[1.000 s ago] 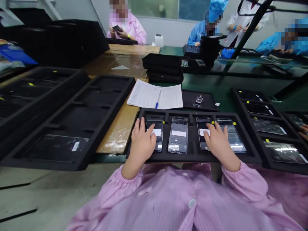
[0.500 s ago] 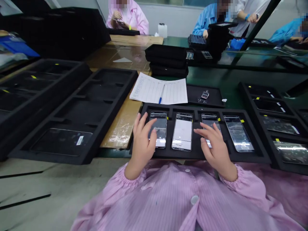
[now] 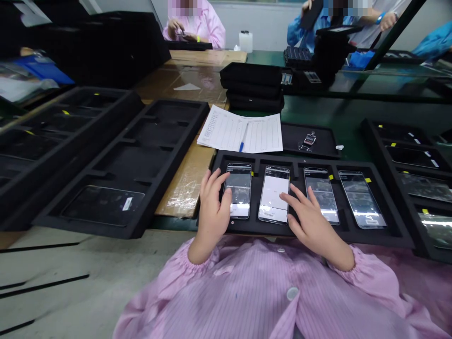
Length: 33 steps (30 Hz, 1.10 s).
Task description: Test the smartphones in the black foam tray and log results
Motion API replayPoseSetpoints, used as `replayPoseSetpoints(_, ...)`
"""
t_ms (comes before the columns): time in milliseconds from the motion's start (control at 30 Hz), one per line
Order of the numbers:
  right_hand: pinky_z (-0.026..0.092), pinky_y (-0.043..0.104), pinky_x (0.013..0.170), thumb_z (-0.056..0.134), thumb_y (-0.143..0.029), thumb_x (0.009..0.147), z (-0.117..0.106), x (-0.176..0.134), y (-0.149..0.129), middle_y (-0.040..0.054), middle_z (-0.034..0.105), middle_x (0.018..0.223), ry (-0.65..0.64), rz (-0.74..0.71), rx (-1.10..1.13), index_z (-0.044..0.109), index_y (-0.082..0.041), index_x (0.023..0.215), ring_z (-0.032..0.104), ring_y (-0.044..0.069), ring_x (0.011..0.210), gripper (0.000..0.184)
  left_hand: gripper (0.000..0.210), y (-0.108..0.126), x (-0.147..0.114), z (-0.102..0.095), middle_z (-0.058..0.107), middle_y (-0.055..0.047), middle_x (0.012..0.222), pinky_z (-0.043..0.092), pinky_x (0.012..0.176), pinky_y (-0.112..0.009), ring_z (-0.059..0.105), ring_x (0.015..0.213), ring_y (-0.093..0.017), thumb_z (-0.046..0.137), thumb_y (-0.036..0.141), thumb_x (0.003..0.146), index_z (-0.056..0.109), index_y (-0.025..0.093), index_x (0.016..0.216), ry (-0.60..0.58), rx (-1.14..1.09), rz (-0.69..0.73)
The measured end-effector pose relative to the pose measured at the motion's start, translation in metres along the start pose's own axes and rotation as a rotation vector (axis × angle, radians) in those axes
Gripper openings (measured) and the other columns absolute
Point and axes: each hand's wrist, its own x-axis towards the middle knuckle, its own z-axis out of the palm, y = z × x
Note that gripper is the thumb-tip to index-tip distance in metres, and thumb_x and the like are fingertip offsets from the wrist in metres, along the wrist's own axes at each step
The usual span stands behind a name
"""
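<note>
Several lit smartphones lie face up in the slots of a black foam tray right in front of me. My left hand is open at the tray's left end, its fingers spread by the edge of the leftmost phone. My right hand is open too, with a fingertip at the screen of the second phone, which shows a mostly white page. Whether that finger touches the glass I cannot tell. The third phone and the rightmost phone bear small yellow tabs.
Behind the tray lie a printed sheet with a blue pen and a flat black tray with a small metal clip item. Foam trays with dark phones flank me left and right. Co-workers sit across the table.
My right hand has moved left from the third phone to the second phone's screen. My left hand stays by the leftmost phone. Across the table, a co-worker in blue has raised a dark object.
</note>
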Motion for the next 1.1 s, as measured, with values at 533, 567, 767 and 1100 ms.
replayPoseSetpoints(533, 0.04, 0.057, 0.117, 0.046, -0.024, 0.098, -0.003, -0.011, 0.006, 0.0141, 0.049, 0.155, 0.18, 0.138, 0.208, 0.054, -0.022, 0.14, 0.038, 0.028, 0.15, 0.042, 0.037, -0.003, 0.001, -0.001, 0.055, -0.01, 0.15, 0.026, 0.125, -0.057, 0.033, 0.151, -0.027, 0.048, 0.03, 0.098, 0.06, 0.023, 0.131, -0.011, -0.059, -0.014)
replayPoseSetpoints(567, 0.043, 0.055, 0.115, 0.046, -0.024, 0.098, -0.003, -0.011, 0.006, 0.0144, 0.048, 0.155, 0.183, 0.144, 0.21, 0.054, -0.022, 0.139, 0.039, 0.028, 0.149, 0.042, 0.037, -0.003, 0.001, -0.001, 0.055, -0.01, 0.15, 0.026, 0.125, -0.057, 0.033, 0.151, -0.027, 0.048, 0.03, 0.097, 0.06, 0.023, 0.131, -0.012, -0.059, -0.017)
replayPoseSetpoints(767, 0.043, 0.056, 0.115, 0.047, -0.02, 0.096, -0.006, -0.011, 0.006, 0.0099, 0.071, 0.128, 0.219, 0.06, 0.229, 0.061, -0.023, 0.128, 0.054, 0.027, 0.137, 0.034, 0.033, 0.0, 0.001, -0.003, 0.058, -0.008, 0.146, 0.028, 0.125, -0.053, 0.039, 0.149, -0.025, 0.048, 0.029, 0.097, 0.063, 0.024, 0.126, 0.01, -0.095, 0.005)
replayPoseSetpoints(1100, 0.029, 0.056, 0.124, 0.045, -0.012, 0.092, -0.009, -0.013, -0.001, 0.0022, 0.078, 0.093, 0.099, -0.184, 0.149, 0.067, -0.023, 0.1, 0.066, 0.024, 0.124, 0.026, 0.028, 0.009, -0.005, -0.005, 0.065, -0.005, 0.139, 0.034, 0.123, -0.05, 0.047, 0.143, -0.023, 0.045, 0.027, 0.1, 0.069, 0.023, 0.116, 0.113, -0.149, 0.124)
